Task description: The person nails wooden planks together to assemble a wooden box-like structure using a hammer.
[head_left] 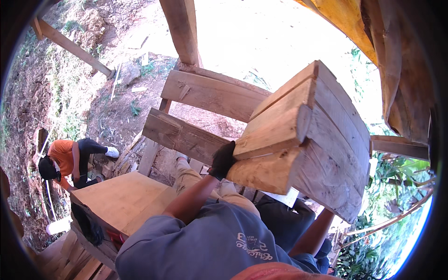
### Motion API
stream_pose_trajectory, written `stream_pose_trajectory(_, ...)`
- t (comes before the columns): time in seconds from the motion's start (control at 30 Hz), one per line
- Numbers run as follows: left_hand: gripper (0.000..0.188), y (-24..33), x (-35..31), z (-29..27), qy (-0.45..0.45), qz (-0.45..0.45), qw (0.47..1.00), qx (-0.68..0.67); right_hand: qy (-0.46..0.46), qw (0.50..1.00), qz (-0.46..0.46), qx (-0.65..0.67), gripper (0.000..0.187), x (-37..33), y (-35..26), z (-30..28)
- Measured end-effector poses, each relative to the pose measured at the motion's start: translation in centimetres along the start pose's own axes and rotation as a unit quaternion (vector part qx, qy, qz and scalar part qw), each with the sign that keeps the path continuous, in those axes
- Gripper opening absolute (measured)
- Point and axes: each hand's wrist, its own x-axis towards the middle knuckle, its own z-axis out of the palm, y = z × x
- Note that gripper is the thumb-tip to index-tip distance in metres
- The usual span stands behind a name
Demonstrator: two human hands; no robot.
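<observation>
A box-like wooden piece made of joined planks (275,126) is raised in front of my chest, tilted, with two of its plank faces showing. My left hand (223,161), in a black glove, grips its near left edge, fingers pressed to the wood. My right forearm (317,233) reaches up to the lower edge on the far side. The right hand itself is hidden behind the planks, so its fingers cannot be seen. Dark cloth (284,217) and a pale flat sheet show just below the piece.
Plank rails (210,95) on a timber post (182,32) stand ahead. A pale wooden panel (126,200) tops a box-like structure at my left. Beyond it, a person in an orange shirt (63,154) bends low. A yellow tarp (345,18) hangs upper right; plants (368,252) grow at lower right.
</observation>
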Motion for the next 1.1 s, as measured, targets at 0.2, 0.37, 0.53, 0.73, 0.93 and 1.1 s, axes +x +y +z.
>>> stream_pose_trajectory(0.2, 0.041, 1.2, -0.6, -1.1, -0.114, -0.097, 0.986, 0.071, 0.001, 1.0, -0.022, 0.001, 0.065, 3.5, -1.7, 2.1)
stream_pose_trajectory(0.37, 0.041, 0.4, 2.8, -12.0, 0.008, -0.155, 0.91, -0.384, 0.007, 0.999, -0.037, 0.011, 0.065, 3.8, -2.4, 2.2)
stream_pose_trajectory(0.53, 0.049, 12.1, 2.5, -23.2, 0.053, 0.107, 0.99, -0.074, -0.033, 0.994, -0.095, -0.029, 0.066, 1.0, -5.6, 4.0)
stream_pose_trajectory(0.73, 0.051, 1.5, -3.8, -19.9, 0.038, 0.083, 0.956, 0.28, -0.127, 0.901, -0.365, -0.195, 0.067, -3.2, -13.4, 10.8)
stream_pose_trajectory(0.93, 0.049, -0.9, -4.4, -20.8, 0.024, -0.027, 0.989, 0.141, -0.178, 0.744, -0.567, -0.305, 0.072, -4.9, -20.2, 17.0)
stream_pose_trajectory(1.1, 0.077, -0.5, -4.9, -20.3, 0.08, -0.237, 0.959, -0.13, -0.208, 0.726, -0.6, -0.264, 0.073, -8.0, -22.0, 21.7)
